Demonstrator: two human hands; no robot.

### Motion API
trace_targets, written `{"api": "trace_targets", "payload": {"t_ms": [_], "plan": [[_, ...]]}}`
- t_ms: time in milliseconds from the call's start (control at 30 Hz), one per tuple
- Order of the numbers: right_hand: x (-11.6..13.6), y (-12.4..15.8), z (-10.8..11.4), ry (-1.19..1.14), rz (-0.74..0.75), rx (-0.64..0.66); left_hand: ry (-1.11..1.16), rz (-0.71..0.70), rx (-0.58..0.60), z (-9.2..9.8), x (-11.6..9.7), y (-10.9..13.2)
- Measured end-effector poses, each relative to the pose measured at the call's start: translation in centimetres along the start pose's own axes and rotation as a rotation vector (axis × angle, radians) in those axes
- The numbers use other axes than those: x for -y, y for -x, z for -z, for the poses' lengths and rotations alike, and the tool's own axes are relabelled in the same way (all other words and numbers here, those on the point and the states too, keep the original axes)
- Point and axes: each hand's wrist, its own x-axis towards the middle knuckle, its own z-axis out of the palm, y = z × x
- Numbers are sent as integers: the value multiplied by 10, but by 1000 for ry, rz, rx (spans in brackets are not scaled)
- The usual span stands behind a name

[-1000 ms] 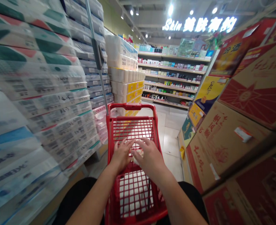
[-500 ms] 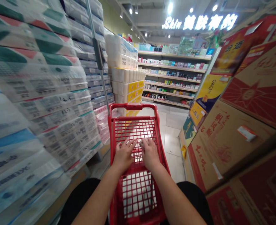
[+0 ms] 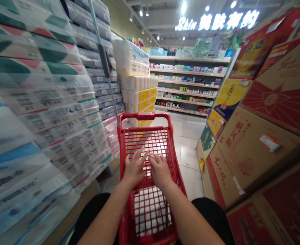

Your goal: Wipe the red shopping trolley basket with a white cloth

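A red wire shopping cart (image 3: 147, 117) stands in front of me in a narrow store aisle. My left hand (image 3: 134, 166) rests on the cart's near edge with its fingers stretched out forward over the mesh. Beside it, almost touching, my right hand (image 3: 160, 169) lies on the same edge, fingers bent down over the bar. Nothing shows inside the basket; the pale floor is visible through the mesh. My forearms reach in from the bottom of the view.
Wrapped packs of tissue and paper rolls (image 3: 50, 102) are stacked high on the left. Cardboard boxes (image 3: 254, 136) with red and yellow print line the right. A tiled floor (image 3: 188, 136) leads to product shelves (image 3: 188, 85) under a lit sign.
Both hands have moved forward and closer together onto the cart's near edge. The right hand's fingers have curled down. The cart and the view have drifted slightly forward along the aisle.
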Motion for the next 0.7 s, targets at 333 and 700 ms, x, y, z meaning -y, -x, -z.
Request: {"api": "trace_targets", "payload": {"t_ms": [333,700], "plan": [[1,8,-2,-138,80,15,14,7,-8,0,0,0],[9,11,7,-156,36,57,34,7,-1,1,-1,0]]}}
